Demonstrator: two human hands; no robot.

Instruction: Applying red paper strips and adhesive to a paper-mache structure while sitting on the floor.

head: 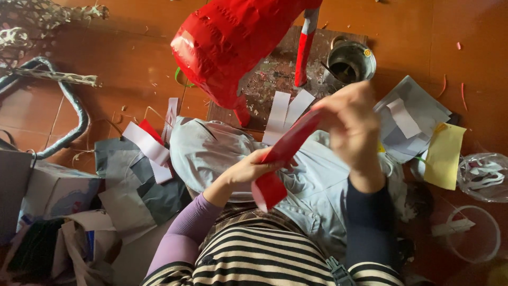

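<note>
Soft, even daylight fills the scene, bright enough to show colour well. The glossy red figure (233, 42) catches white glare along its upper left flank, which suggests light from that side. Shadows are weak and diffuse; a faint one sits under the metal cup (350, 61) on the orange floor (132, 58). The right hand (352, 124) is smeared by motion blur, its fingers indistinct. The edges bow slightly from the wide lens, and the bottom corners look softer and dimmer.

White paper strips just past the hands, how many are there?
2: one white strip and a second beside it, lying side by side behind the red strip; others may be hidden.
</note>
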